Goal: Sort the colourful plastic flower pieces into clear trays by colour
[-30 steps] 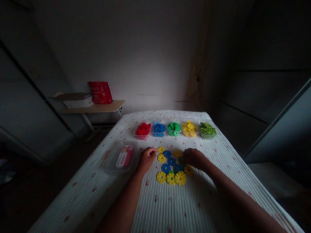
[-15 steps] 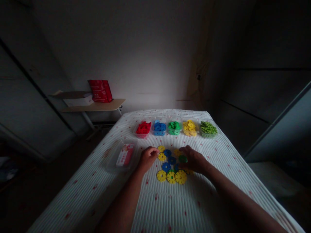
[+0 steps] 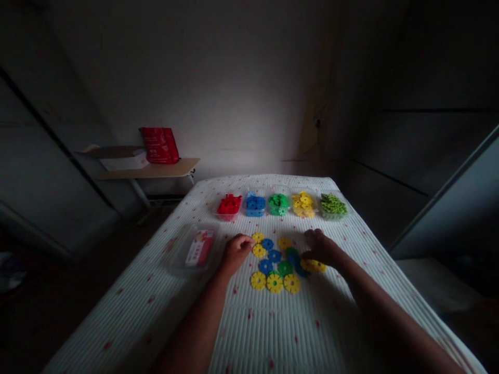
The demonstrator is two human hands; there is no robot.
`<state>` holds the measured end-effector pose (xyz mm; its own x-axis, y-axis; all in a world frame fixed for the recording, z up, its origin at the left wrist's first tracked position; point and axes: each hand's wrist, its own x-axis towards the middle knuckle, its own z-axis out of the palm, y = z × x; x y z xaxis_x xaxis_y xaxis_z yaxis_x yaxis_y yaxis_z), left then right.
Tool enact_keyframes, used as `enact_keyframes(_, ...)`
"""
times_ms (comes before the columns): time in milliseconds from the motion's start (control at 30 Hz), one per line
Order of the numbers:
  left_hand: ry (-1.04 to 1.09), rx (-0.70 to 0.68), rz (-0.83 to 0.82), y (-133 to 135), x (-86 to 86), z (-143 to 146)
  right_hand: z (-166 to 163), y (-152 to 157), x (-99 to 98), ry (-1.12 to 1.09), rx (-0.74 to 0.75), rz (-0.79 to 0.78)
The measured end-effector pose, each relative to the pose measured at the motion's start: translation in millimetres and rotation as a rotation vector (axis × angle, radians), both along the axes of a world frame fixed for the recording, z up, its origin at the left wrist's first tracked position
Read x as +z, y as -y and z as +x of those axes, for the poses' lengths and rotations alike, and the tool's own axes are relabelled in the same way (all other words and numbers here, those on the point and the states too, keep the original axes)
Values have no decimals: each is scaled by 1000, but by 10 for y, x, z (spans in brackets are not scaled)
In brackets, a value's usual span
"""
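My left hand (image 3: 236, 253) rests with curled fingers beside two small yellow notched discs (image 3: 259, 250), and no piece shows in it. My right hand (image 3: 323, 247) hovers to the right of the group, thumb and fingers apart. Its thumb is close to a blurred cluster of blue pieces (image 3: 299, 266) and yellow pieces (image 3: 314, 266); whether it touches them I cannot tell. Between the hands lie several blue discs (image 3: 274, 256), a green disc (image 3: 285, 268) and a lone yellow disc (image 3: 284, 243). A row of larger yellow discs (image 3: 275, 283) lies nearest me.
Across the back stand clear tubs of red pieces (image 3: 229, 205), blue discs (image 3: 255, 203), green discs (image 3: 278, 204), yellow discs (image 3: 303, 202) and light-green pieces (image 3: 333, 205). A clear lid (image 3: 177, 257) with a label lies left. A side table (image 3: 171, 169) holds a red bag (image 3: 159, 145).
My right hand has shifted right, away from the middle discs. The blue and yellow pieces by it are farther right, uncovering the green disc. My left hand has hardly moved.
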<state>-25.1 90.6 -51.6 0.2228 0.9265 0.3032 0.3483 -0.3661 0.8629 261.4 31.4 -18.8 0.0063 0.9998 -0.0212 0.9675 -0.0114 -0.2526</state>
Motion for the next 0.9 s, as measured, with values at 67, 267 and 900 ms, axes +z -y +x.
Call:
enact_keyframes(67,11,1,-4,6,6,5,87,-8,-1,26,-10,3)
enact_keyframes(267,16,-1,-31,12,20,3,-8,89,150,-106,81,13)
enact_keyframes(900,-4,-9,-34,21,38,0,30,194,204,153,113,-226)
